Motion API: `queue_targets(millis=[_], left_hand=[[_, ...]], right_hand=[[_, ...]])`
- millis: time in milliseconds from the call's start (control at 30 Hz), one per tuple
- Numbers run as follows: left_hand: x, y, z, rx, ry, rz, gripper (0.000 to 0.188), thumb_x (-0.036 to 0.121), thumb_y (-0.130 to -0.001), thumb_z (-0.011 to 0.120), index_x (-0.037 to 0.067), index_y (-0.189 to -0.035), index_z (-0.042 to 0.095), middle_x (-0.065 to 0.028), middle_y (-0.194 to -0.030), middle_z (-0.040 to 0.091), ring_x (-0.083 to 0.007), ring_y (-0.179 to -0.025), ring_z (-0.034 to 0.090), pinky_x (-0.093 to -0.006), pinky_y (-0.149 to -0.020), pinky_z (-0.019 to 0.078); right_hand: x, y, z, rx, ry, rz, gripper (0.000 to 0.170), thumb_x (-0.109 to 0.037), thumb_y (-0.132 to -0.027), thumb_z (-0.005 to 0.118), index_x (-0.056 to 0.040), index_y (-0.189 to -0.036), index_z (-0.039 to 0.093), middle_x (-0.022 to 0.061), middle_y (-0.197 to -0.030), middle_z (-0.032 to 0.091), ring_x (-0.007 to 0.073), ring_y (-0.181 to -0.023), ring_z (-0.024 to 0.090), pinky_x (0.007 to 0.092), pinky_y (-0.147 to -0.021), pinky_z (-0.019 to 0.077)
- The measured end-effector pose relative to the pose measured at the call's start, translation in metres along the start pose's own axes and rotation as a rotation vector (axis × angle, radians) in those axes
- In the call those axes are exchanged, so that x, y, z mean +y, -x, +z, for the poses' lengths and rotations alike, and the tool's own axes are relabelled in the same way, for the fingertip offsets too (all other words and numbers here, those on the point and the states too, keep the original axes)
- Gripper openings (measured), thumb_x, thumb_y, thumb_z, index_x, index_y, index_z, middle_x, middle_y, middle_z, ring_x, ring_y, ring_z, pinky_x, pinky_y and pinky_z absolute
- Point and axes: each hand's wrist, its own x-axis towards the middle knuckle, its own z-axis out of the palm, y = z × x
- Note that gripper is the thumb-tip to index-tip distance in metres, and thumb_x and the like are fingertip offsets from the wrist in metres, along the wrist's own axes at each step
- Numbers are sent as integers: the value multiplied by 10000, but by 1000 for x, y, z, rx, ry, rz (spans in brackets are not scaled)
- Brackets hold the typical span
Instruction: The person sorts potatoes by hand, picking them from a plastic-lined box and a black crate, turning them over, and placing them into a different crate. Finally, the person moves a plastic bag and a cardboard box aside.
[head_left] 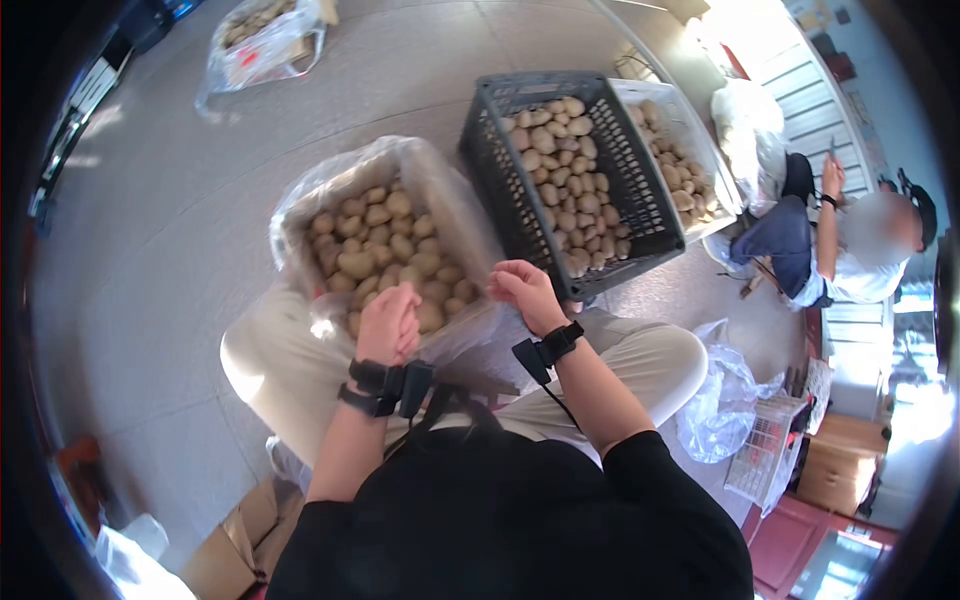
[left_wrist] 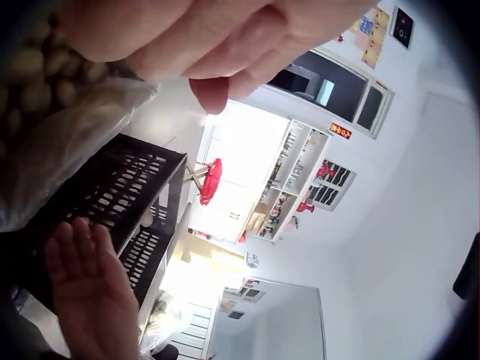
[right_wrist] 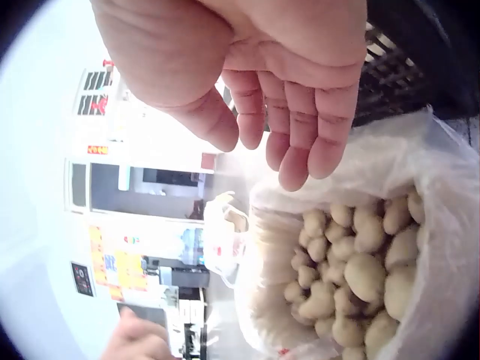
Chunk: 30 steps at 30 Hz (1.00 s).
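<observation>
In the head view my left hand (head_left: 390, 325) is over the near edge of a plastic-lined container (head_left: 285, 225) full of potatoes (head_left: 375, 240). Its fingers are loosely bent, and no object shows in them in the left wrist view. My right hand (head_left: 528, 295) hovers at the container's right side, near the corner of a black crate (head_left: 500, 200). The right wrist view shows its palm and relaxed fingers (right_wrist: 292, 169) holding nothing, above the clear plastic liner (right_wrist: 367, 161). Both wrists wear black straps.
Behind the black crate stands a white crate (head_left: 725, 185) with more potatoes. A clear bag (head_left: 265, 65) of potatoes lies on the floor at the far left. Another person (head_left: 820, 240) sits at right. A plastic bag (head_left: 715, 410) and cardboard (head_left: 235, 540) lie near my legs.
</observation>
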Motion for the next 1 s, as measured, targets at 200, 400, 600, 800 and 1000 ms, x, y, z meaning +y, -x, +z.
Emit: queue_targets(millis=[200, 400, 600, 800, 1000], left_hand=[[-15, -36, 2, 37, 85, -86, 249, 274, -905, 452, 82, -756, 504, 64, -453, 232, -44, -329, 192, -217, -312, 173], [-28, -58, 2, 48, 48, -142, 224, 260, -906, 453, 69, -796, 498, 68, -475, 235, -43, -356, 202, -210, -333, 189], [-29, -71, 7, 70, 47, -180, 201, 250, -907, 454, 70, -822, 484, 63, -508, 255, -38, -384, 222, -204, -353, 208], [-27, -86, 7, 149, 50, -232, 187, 235, -900, 457, 57, -845, 473, 69, -507, 262, -33, -392, 237, -201, -362, 218], [-28, -102, -1, 242, 69, -254, 167, 222, -901, 454, 63, -853, 475, 61, -513, 263, -37, -397, 236, -204, -368, 220]], right_hand=[[-79, -30, -67, 297, -113, -195, 208, -76, -801, 571, 21, -981, 532, 98, -858, 607, 175, -724, 611, 262, -628, 506], [-119, -81, -150, 649, -54, -230, 193, -31, -802, 533, -1, -990, 505, 86, -808, 590, 161, -648, 598, 257, -509, 493], [-92, -157, -208, 748, 403, -129, 293, -143, -735, 646, -29, -990, 560, 45, -860, 592, 106, -668, 557, 241, -496, 452], [-59, -209, -228, 701, 1057, -117, 553, -341, -607, 696, 7, -1020, 578, 173, -1001, 602, 254, -918, 589, 330, -812, 450], [-23, -254, -261, 548, 1264, -56, 777, -376, -617, 699, -14, -1238, 403, 215, -1199, 474, 347, -1129, 442, 389, -932, 369]])
